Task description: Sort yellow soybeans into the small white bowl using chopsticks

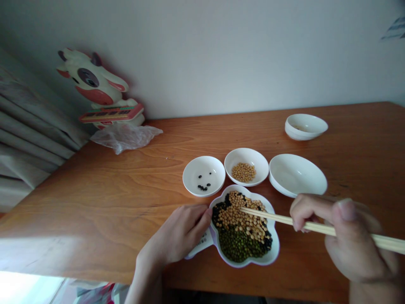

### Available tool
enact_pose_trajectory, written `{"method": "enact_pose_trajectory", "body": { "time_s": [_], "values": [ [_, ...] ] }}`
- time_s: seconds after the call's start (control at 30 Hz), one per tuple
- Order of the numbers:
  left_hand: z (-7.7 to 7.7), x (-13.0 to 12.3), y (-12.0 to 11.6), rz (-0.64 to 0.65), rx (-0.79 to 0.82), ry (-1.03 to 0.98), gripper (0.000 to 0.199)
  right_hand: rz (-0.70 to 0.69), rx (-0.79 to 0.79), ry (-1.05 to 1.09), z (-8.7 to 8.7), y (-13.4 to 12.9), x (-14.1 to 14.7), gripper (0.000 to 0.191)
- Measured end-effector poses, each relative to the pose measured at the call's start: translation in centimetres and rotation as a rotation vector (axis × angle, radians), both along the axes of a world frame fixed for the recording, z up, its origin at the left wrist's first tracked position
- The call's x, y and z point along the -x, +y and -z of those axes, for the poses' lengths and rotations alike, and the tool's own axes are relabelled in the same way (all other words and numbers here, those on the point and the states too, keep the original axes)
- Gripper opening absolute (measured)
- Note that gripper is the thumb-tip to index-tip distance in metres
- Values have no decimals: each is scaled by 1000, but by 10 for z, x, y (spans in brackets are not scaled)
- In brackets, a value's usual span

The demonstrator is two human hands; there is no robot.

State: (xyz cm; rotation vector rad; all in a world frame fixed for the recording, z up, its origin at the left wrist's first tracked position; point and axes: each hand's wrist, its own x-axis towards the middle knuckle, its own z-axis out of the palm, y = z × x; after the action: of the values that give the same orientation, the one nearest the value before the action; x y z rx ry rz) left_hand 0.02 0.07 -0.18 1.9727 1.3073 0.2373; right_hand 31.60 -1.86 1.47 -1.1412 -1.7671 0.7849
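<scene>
A scalloped white dish [276, 249] holds yellow soybeans, green beans and black beans. My left hand [179, 230] grips this dish at its left edge, over the handle. Wooden chopsticks [284, 219] are held in my right hand [344, 236], their tips together among the soybeans. Behind the dish stand three white bowls: the left bowl [190, 177] has several black beans, the middle bowl [262, 162] has a pile of soybeans, and the right bowl [297, 175] shows nothing inside.
Another white bowl [305, 128], with something small in it, is at the back right of the wooden table [104, 202]. A cow toy with a keyboard [101, 88] stands at the back left, a clear plastic bag [126, 137] before it. A curtain hangs at the left.
</scene>
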Motion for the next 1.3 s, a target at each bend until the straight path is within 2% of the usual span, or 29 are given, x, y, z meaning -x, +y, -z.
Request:
{"method": "enact_pose_trajectory", "body": {
  "time_s": [0.23, 0.4, 0.5, 0.63, 0.7, 0.83, 1.1, 1.3],
  "values": [
    [0, 0, 0, 6, 19, -21, 50, 28, -45, 90, -2, -4, 0, 80],
    [1, 1, 0, 6, 18, -10, 50, 79, -122, 50, 1, -7, -1, 87],
    [1, 1, 0, 4, 21, -6, 51, 12, -82, 2, 3, -7, -2, 85],
    [1, 1, 0, 5, 18, -7, 50, -126, 88, 2, 1, -5, -1, 72],
    [1, 1, 0, 2, 12, -8, 50, -128, 117, 51, 0, -4, 1, 67],
    [0, 1, -1, -1, 10, -13, 49, -73, 73, 95, 0, -3, 3, 63],
    [1, 1, -1, -2, -9, -6, 49, -72, 37, 110, 3, -1, 5, 71],
    [1, 0, 0, -9, -1, 8, 51, -44, -50, 105, 0, 0, 6, 70]
  ]
}}
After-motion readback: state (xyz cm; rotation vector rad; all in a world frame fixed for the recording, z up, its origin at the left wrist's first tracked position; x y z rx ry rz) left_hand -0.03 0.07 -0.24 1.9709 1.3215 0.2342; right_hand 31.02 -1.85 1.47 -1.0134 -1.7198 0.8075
